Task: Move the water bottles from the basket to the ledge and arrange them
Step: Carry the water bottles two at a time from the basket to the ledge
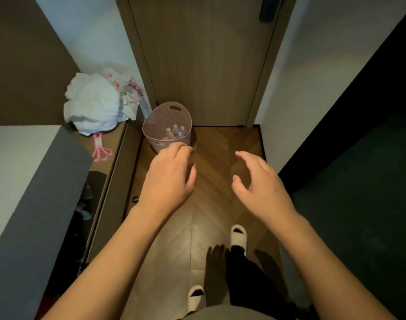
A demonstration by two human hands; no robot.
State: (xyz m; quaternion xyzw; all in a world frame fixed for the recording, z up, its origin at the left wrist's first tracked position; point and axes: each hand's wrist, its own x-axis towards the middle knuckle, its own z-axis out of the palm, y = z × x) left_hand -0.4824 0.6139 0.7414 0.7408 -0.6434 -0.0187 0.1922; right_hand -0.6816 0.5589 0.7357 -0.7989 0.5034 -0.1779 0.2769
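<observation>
Wooden floor (211,162) before a closed door holds the pink basket (167,125); water bottles (175,131) stand inside, caps upward. Left hand (168,179) and right hand (259,185) hover empty, fingers loosely curled.

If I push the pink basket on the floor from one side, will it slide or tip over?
The basket would probably tip. It looks tall and narrows toward its base. Its perforated plastic wall seems light, and only a few bottles stand at its bottom, so little weight holds it. The smooth wooden floor may let it slide first.
</observation>
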